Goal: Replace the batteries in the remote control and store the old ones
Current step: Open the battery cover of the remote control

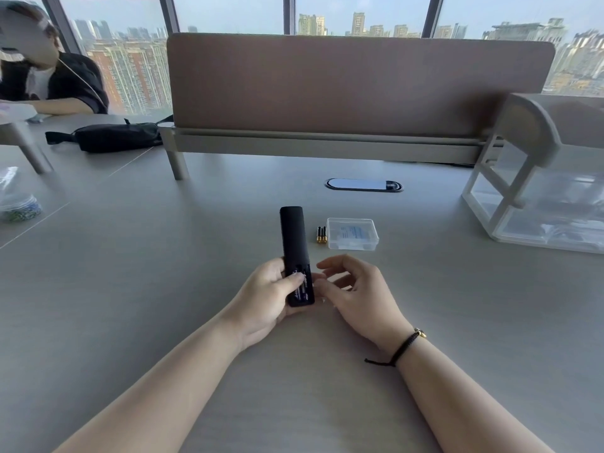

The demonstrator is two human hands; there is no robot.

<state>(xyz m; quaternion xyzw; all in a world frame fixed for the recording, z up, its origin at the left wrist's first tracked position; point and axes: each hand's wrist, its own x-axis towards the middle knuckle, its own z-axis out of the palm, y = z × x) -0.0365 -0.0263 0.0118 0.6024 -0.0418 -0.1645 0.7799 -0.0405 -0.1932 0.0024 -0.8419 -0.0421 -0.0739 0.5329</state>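
Observation:
My left hand [266, 295] grips the near end of a black remote control [293, 237], its back facing up. The battery bay at that end is open, and two batteries [303, 286] lie inside it, with my left thumb resting across them. Just right of the remote, my right hand [354, 289] hovers with loosely curled fingers and holds nothing. Two loose black-and-gold batteries [321, 234] lie side by side on the table beyond my hands. Next to them stands a small clear plastic box [352, 233] with its lid closed. I cannot see the remote's battery cover.
A grey table [163, 289] carries a brown divider screen [356, 83] at the back and an oval cable port [363, 184]. A white-framed clear organiser [539, 197] stands at the right. A black pouch [114, 137] and a seated person [49, 60] are at the far left.

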